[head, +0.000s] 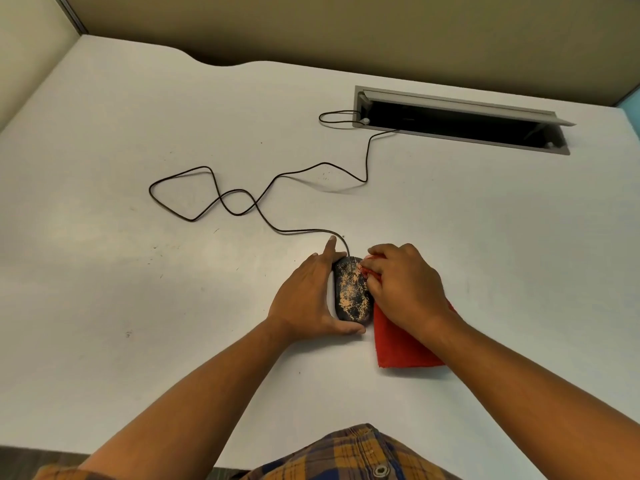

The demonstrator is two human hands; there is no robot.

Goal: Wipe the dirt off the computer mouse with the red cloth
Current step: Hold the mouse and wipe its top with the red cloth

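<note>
You work at a pale bench (138,306) hemmed by tan partition walls (346,29) at the back and left. An open cable hatch (450,123) is set into the bench at the far right, and a black cord (242,195) loops across the middle and drops into it. The near edge runs just in front of your plaid shirt (346,455). Bare bench lies either side of your hands.

The mouse (351,292) sits near the centre, close to you, its black top mottled with tan dirt. Your left hand (304,296) grips it from the left, thumb hooked round its near end, index finger straight. Your right hand (405,282) has its fingers (377,251) curled tight on the bunched red cloth (405,344), pressing it against the mouse's right side. The rest of the cloth trails flat under your wrist.
</note>
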